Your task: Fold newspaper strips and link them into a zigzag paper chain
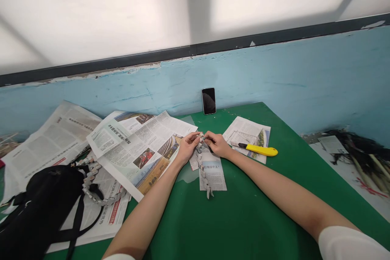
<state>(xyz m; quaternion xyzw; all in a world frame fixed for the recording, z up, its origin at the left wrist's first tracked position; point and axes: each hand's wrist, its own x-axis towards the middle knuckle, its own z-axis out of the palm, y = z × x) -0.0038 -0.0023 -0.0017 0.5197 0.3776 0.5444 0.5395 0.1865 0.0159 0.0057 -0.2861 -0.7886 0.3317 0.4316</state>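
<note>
A chain of folded newspaper strips (pixel 200 164) hangs down from between my hands toward the table's near side, its loose end forked. My left hand (pixel 188 145) pinches the chain's upper end from the left. On the other side, my right hand (pixel 217 144) has its thumb and fingers closed at the same end; the small piece between them is mostly hidden. Cut newspaper pieces (pixel 217 178) lie flat on the table under the chain. To the right of my right hand, a yellow-handled knife (pixel 260 149) rests on a folded stack of newspaper (pixel 237 128).
Large newspaper sheets (pixel 122 146) spread over the green table (pixel 243 219) at the left. A black bag (pixel 48 195) with straps lies there beside another folded paper chain (pixel 88 178). A phone (pixel 209 100) leans against the blue wall (pixel 258 73). Dark clutter (pixel 359 158) sits beyond the right edge.
</note>
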